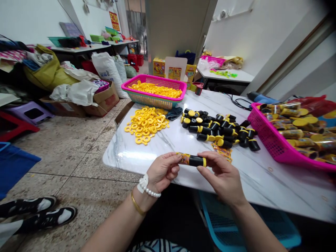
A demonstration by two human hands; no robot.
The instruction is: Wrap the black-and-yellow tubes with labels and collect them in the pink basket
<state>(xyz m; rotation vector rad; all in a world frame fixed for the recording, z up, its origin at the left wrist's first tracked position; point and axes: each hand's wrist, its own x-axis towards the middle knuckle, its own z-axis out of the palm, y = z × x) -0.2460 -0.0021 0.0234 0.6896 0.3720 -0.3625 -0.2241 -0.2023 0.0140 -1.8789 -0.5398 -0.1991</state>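
Observation:
A small black plastic tube (196, 160) with a yellow end and a printed yellow-orange label is held level above the table's front edge. My left hand (165, 168) pinches its labelled left end between thumb and fingers. At the yellow right end, the thumb and fingertips of my right hand (223, 176) grip it. Whether the label is fixed to the tube I cannot tell. Just beyond my hands lies a pile of similar black tubes with yellow caps (220, 128). Some flat printed labels (223, 151) lie between that pile and my right hand.
Yellow ring-shaped pieces (147, 122) are heaped at the left of the marble-patterned table (157, 148). Behind them, a pink basket (128, 87) holds more. Another pink basket (278, 148) of labelled tubes stands right. A blue basket (217, 234) sits below the table. Another person's shoes (49, 217) show at left.

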